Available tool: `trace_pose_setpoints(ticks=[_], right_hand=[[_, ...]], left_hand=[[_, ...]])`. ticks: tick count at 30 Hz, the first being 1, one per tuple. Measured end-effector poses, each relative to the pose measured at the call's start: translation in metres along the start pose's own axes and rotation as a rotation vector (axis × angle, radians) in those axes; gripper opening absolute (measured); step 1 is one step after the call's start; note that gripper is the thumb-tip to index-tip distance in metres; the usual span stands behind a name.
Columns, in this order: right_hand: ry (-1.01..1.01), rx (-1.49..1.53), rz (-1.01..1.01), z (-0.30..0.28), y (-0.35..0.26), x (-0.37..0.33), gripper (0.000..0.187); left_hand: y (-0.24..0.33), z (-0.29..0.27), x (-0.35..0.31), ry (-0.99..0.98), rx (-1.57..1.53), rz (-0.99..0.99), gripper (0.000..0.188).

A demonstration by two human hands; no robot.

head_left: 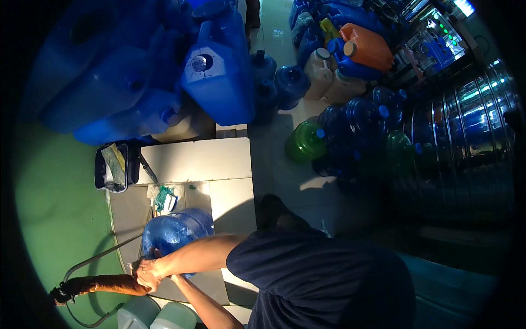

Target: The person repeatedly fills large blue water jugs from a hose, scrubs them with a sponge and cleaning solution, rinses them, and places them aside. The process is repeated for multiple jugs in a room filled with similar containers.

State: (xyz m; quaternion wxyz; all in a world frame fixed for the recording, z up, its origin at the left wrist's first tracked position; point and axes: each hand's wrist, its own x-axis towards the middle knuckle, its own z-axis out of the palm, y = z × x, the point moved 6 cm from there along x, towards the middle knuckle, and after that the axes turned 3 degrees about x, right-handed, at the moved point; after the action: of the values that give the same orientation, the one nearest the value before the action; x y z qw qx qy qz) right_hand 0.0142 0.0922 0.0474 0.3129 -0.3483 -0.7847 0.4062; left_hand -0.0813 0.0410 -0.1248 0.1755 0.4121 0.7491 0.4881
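Note:
A clear blue water jug (174,230) lies tilted on the tiled ledge, low left, its narrow end toward my hands. My right hand (149,273) is bent closed beside that end, where an orange-brown rod-like piece (107,284) meets it. Whether the fingers hold the jug's neck or the rod, I cannot tell. My left forearm (200,301) comes in below and passes under the right one; my left hand is mostly hidden there. A dark fitting (63,294) sits at the rod's far end, next to a bent metal tube (104,254).
Large blue jerrycans (216,82) are piled at upper left. A dark tub (116,167) with sponges and a knife (147,167) lie by the white ledge. Pale containers (174,315) stand below my hands. Right: more jugs (356,126) and a ribbed metal tank (466,120).

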Motion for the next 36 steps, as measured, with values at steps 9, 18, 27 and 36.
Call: trace_pose_setpoints(ticks=[9,18,27,36], right_hand=[[0.134,0.033,-0.228,-0.048,0.003,0.017,0.049],[-0.131,-0.451,-0.002,0.015,0.033,0.036,0.027],[-0.078,-0.497,-0.225,-0.005,0.017,0.018,0.024],[0.285,-0.122,0.118,-0.137,0.076,-0.016,0.035]], left_hand=[[0.035,-0.004,-0.022,0.033,0.37,0.294,0.071],[0.002,0.03,0.026,-0.188,0.733,0.118,0.044],[0.023,0.012,-0.009,0.089,0.226,-0.048,0.049],[0.129,0.008,-0.007,0.089,0.06,0.294,0.067]])
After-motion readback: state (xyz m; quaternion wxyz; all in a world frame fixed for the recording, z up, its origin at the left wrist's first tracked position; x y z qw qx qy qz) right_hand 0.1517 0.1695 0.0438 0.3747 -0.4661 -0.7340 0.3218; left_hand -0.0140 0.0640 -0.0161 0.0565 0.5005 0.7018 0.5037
